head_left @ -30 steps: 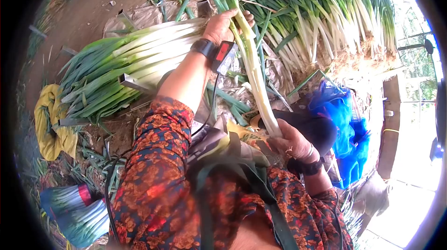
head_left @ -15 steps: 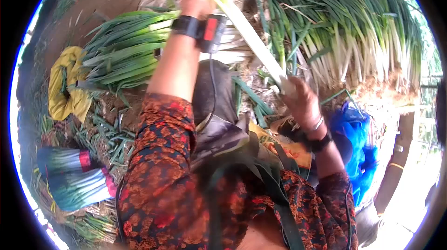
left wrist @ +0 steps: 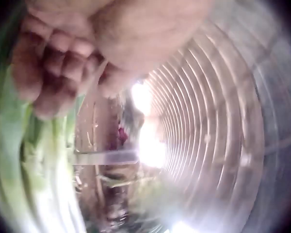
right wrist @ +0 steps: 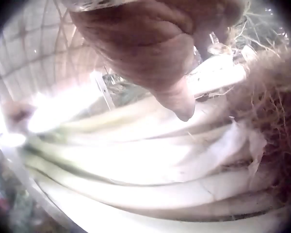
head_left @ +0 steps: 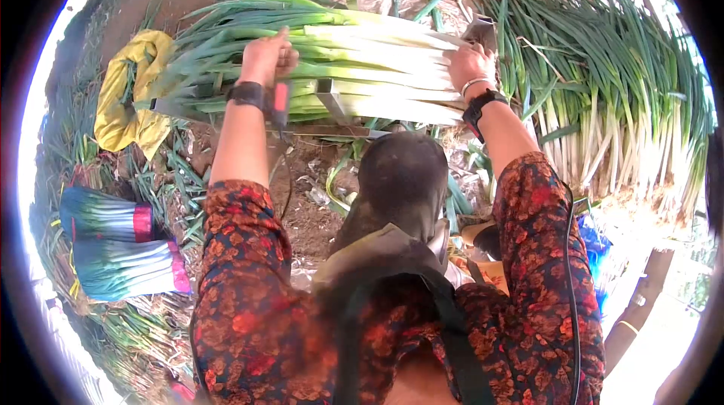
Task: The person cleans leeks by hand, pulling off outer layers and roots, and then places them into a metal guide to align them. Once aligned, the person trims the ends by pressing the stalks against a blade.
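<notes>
A thick row of leeks [head_left: 377, 58] lies across a low metal frame in front of me, green leaves to the left and white stems to the right. My left hand [head_left: 265, 59] is over the leaves, its fingers loosely curled. Nothing shows within the curl of those fingers [left wrist: 26, 80] in the left wrist view. At the white root end, my right hand [head_left: 473, 67] holds a leek [right wrist: 218, 75], thumb against the stem in the right wrist view. Tangled brown roots [right wrist: 281, 121] lie beside that hand.
A heap of untrimmed leeks [head_left: 603, 96] spreads to the right. Metal posts [head_left: 332, 99] rise along the frame. To the left lie a yellow bag [head_left: 124, 96] and bound leek bundles [head_left: 124, 265]. My knee [head_left: 400, 175] is close below the row.
The single leek that stretched between both hands is now down on the row. My left hand has moved left off its upper part, and the right has come forward to the root end.
</notes>
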The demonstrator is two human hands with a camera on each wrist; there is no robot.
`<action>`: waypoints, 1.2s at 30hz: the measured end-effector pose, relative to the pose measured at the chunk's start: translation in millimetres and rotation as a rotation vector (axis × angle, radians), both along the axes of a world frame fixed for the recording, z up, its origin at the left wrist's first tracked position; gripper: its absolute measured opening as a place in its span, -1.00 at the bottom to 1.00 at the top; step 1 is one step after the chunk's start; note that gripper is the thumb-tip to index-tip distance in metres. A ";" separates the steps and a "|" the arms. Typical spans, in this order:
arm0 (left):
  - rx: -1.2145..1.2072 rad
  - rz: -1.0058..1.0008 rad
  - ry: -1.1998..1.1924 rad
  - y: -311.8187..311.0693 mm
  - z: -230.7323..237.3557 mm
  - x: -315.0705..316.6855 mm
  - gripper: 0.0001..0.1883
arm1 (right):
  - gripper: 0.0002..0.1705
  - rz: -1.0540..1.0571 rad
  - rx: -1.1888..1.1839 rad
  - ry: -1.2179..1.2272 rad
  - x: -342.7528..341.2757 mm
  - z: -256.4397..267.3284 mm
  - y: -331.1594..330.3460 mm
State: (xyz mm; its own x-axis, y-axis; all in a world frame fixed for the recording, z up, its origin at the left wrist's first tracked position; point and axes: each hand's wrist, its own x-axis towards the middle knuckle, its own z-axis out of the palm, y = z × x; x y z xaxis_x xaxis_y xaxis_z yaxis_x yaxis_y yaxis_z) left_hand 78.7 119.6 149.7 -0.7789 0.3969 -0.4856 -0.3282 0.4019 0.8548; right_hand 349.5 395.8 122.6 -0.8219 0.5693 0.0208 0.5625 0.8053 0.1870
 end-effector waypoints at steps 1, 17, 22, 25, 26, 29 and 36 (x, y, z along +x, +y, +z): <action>-0.118 -0.057 0.380 5.4 1.0 9.6 -0.67 | -0.73 -0.018 -0.019 -0.008 -3.0 -2.2 0.4; -0.319 -0.405 1.422 35.7 -71.0 28.1 -0.89 | -0.59 -0.014 0.165 -0.101 -0.3 -76.3 -31.6; -0.345 -0.490 1.327 43.5 -76.6 3.5 -0.76 | -0.60 -0.075 -0.064 0.051 -5.8 -99.2 -13.8; -0.159 -0.701 0.997 34.4 -76.6 -29.8 -0.66 | -0.29 0.081 -0.214 0.013 21.9 -43.6 -38.9; -0.096 -0.566 0.634 34.6 -57.2 -23.8 -0.67 | -0.24 0.125 -0.314 0.179 33.7 -33.8 -51.9; -0.024 -0.557 0.753 30.6 1.1 -28.0 -0.67 | -0.29 0.239 -0.459 0.317 81.5 -25.5 -100.0; 0.374 -0.396 0.550 107.3 151.5 193.4 -0.67 | -0.65 -0.286 -0.725 0.353 220.5 -139.1 -142.6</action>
State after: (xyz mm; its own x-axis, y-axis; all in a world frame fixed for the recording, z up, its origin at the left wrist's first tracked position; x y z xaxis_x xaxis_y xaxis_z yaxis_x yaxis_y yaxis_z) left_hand 272.0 226.9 301.3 -0.6350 0.7576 0.1510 0.2909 0.0534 0.9553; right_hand 570.0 253.2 -16.5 -0.6583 0.7253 -0.2016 0.6910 0.4760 -0.5440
